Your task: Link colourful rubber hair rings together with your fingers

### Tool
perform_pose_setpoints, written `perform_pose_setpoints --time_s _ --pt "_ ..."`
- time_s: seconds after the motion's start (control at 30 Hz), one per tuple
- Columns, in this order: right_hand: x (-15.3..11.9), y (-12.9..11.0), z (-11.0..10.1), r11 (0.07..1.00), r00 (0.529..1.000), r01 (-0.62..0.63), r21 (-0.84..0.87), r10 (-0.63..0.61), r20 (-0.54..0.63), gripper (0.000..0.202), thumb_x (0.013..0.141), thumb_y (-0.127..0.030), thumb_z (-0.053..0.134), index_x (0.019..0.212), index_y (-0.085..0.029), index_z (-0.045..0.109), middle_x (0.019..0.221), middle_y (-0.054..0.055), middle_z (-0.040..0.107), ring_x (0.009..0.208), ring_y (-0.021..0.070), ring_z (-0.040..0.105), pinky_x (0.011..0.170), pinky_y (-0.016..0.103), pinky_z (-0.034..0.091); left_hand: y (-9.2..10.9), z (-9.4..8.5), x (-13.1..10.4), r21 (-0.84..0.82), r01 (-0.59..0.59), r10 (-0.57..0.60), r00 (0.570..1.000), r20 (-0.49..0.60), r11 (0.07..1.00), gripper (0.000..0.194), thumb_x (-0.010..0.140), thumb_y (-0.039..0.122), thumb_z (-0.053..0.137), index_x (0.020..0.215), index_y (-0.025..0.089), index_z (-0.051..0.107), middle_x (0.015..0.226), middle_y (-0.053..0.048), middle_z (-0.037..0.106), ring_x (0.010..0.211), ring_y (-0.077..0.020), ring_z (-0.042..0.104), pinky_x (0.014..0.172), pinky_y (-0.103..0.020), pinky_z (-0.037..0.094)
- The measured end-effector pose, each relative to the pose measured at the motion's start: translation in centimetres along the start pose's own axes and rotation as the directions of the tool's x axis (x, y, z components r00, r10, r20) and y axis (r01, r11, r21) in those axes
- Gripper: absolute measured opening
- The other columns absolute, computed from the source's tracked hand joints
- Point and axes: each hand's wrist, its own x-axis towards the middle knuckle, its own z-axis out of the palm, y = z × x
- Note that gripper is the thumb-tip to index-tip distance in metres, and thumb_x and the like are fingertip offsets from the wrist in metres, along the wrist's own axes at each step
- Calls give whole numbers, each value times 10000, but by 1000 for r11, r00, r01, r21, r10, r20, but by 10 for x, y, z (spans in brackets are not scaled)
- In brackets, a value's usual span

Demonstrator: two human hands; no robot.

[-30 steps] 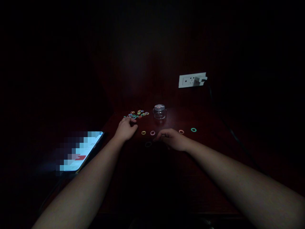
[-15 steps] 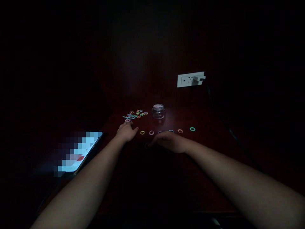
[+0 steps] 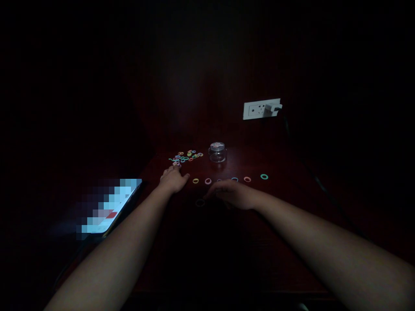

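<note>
My left hand lies flat with spread fingers on the dark red table, just in front of a loose pile of coloured rings. A row of rings runs to the right: a yellow ring, a pink ring, a blue one, an orange one and a green ring. My right hand hovers over the row's near side, fingers apart and holding nothing visible, partly covering a purple ring. Beside its fingertips a dim ring lies in shadow.
Behind the row stands a clear lidded jar. A lit phone or tablet is at the left. On the back wall is a socket plate with a plug and a cable running down the right side.
My right hand has drawn slightly away from the dim ring, which now shows more fully. My left hand has kept its place by the pile. The whole view has shifted slightly.
</note>
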Motion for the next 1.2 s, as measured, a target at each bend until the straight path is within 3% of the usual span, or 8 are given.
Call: perform_pose_setpoints --time_s 0.3,0.57,0.77,0.87,0.93,1.03,1.1,1.2 --pt "1 1 0 999 999 -29 37 30 -20 228 808 -114 392 902 -154 596 655 -31 556 398 36 451 361 153 322 3 0 0 -70 -66 65 998 -14 995 613 742 551 441 1226 176 487 1393 -133 345 1268 -312 333 1008 -410 315" --pt "0 0 0 999 999 -37 31 38 -28 212 796 -124 411 891 -150 598 595 -40 533 404 53 451 372 169 338 0 1 4 -159 -154 144 987 -75 975 496 747 501 465 1052 133 601 1304 -118 465 1231 -249 401 1036 -318 302" --pt "0 0 2 999 999 -32 16 33 -32 202 794 -138 413 874 -158 597 571 -49 509 401 51 444 373 167 332 3 -1 1 -173 -149 146 989 -33 973 517 745 501 465 1121 161 567 1213 -97 563 1166 -264 472 983 -336 356" --pt "0 0 3 1000 992 -12 23 15 -129 181 797 -159 404 800 -155 584 565 -35 535 394 59 440 367 176 320 4 -1 0 -167 -153 145 988 -61 974 496 743 479 480 1111 161 577 1230 -98 551 1210 -265 432 1006 -334 334" --pt "0 -1 0 998 950 38 43 -23 -310 157 799 -178 402 765 -157 554 663 -3 606 412 58 454 382 184 329 5 -2 0 -209 -144 129 988 -85 967 488 747 462 490 1112 151 577 1229 -104 550 1178 -260 465 1001 -334 346" --pt "1 0 -10 991 774 130 28 -84 -627 116 799 -216 420 760 -166 517 690 8 611 460 71 484 437 201 372 9 -9 -4 -356 -156 108 983 -151 922 461 765 407 497 1118 121 573 1214 -113 557 1102 -235 528 981 -328 382" --pt "3 3 -17 985 665 163 51 -71 -744 117 808 -239 406 759 -175 491 666 -3 579 432 70 469 423 206 363 15 -15 -8 -471 -214 134 971 -199 856 406 783 351 487 1109 127 582 1173 -93 588 1082 -200 542 982 -310 390" --pt "6 8 -21 988 660 145 54 -56 -749 106 811 -245 402 778 -179 478 673 -7 561 430 72 454 421 213 356 27 -22 -19 -613 -323 234 946 -224 721 347 779 314 512 1058 132 607 1128 -74 617 1006 -169 583 926 -295 446"
